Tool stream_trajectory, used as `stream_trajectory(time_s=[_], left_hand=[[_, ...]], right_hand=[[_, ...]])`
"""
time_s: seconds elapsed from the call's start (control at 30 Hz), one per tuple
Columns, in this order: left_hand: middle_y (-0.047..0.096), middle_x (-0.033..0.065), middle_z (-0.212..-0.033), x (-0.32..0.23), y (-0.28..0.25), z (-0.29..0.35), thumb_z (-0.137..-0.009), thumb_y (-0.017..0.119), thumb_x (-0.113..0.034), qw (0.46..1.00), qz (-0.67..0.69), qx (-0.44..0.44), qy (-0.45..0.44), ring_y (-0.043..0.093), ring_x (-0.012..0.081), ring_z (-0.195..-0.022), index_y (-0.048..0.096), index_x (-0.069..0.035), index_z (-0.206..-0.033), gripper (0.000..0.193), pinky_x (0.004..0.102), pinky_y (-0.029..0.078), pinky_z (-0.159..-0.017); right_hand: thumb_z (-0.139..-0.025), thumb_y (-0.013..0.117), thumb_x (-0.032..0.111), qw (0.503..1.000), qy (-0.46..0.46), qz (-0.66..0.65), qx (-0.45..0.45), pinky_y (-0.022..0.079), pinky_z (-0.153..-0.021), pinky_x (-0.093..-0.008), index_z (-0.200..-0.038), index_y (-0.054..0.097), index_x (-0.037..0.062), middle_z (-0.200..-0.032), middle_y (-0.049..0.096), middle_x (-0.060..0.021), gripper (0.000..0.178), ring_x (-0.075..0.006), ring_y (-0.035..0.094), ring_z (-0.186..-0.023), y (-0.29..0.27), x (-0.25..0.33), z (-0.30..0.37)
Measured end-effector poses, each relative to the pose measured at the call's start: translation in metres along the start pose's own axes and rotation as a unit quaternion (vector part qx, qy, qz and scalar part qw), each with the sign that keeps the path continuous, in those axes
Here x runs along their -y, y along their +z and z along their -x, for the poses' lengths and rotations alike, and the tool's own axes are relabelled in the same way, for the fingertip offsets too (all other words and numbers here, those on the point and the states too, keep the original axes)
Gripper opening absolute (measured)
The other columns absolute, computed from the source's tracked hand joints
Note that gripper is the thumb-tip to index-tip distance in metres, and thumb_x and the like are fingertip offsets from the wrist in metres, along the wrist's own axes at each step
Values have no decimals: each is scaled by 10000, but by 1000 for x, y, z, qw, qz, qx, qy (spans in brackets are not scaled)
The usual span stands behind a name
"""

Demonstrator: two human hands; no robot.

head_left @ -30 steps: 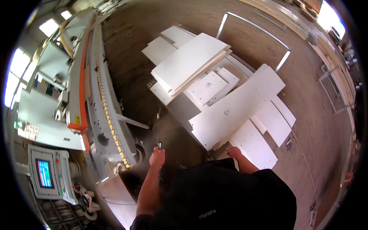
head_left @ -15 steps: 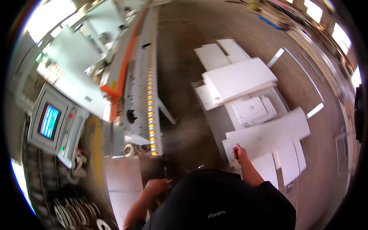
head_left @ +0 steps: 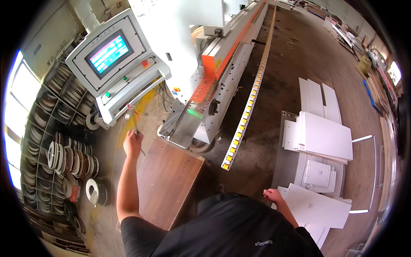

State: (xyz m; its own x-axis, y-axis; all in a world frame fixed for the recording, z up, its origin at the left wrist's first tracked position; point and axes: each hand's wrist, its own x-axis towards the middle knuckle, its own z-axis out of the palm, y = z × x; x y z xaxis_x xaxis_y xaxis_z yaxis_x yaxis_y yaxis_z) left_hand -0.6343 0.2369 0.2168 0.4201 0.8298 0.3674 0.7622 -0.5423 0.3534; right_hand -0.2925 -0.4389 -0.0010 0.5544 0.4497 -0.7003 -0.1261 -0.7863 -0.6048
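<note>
My left hand (head_left: 132, 143) is raised at the left, beside the wooden cabinet (head_left: 169, 171) and below the machine's control panel (head_left: 115, 60). Its fingers are closed around a small, thin dark object (head_left: 138, 133), too unclear to name. At the right, my right hand (head_left: 274, 196) hangs with its fingers curled, close to the left edge of a white board (head_left: 317, 205). Nothing shows between those fingers, and that hand appears apart from the board. The control panel has a lit screen, a red knob (head_left: 144, 63) and green buttons.
A long machine with an orange guard (head_left: 209, 68) runs away ahead, beside a rail with yellow rollers (head_left: 242, 128). Stacked white panels (head_left: 327, 135) lie at the right next to a metal frame (head_left: 374, 171). Rolls of edging (head_left: 64, 154) fill a rack at the left.
My view has swung left, bringing the control panel nearer the middle. My left hand has moved forward and up, past the cabinet's left side. My right hand now appears lower, still by the boards.
</note>
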Motion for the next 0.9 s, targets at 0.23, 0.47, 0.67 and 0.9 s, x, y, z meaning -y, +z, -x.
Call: stream_trajectory(time_s=[0.23,0.47,0.67,0.9], left_hand=[[708,58,-886,63,46,-77,-902,753,-137,971,212,-98,-47,682,196,-789,700,-73,-1084,200,345,519,-730],[755,98,-1068,110,123,-134,-963,688,-271,965,179,-48,-184,718,211,-982,668,-93,-1264,349,388,546,-808],[741,166,-1144,35,169,-82,-961,642,-236,870,413,-131,-235,701,295,-963,726,-4,-1182,332,400,555,-851],[653,44,-973,-230,214,147,-1037,571,-331,797,544,159,-207,576,139,-795,626,-116,-1123,238,314,485,-721]], right_hand=[[-980,651,400,986,132,-97,-43,546,-569,-332,-946,736,24,-836,732,-77,387,-179,682,-652,-7,-79,33],[-984,624,350,960,193,-183,-91,536,-574,-354,-960,722,-10,-791,693,-108,374,-219,635,-590,-10,-137,72],[-985,620,446,977,160,-38,-133,564,-645,-348,-923,751,23,-860,753,-85,447,-173,700,-708,4,-193,79],[-967,641,434,910,217,-292,-200,567,-641,-365,-1104,704,55,-931,731,-44,408,-178,683,-761,30,-245,62]])
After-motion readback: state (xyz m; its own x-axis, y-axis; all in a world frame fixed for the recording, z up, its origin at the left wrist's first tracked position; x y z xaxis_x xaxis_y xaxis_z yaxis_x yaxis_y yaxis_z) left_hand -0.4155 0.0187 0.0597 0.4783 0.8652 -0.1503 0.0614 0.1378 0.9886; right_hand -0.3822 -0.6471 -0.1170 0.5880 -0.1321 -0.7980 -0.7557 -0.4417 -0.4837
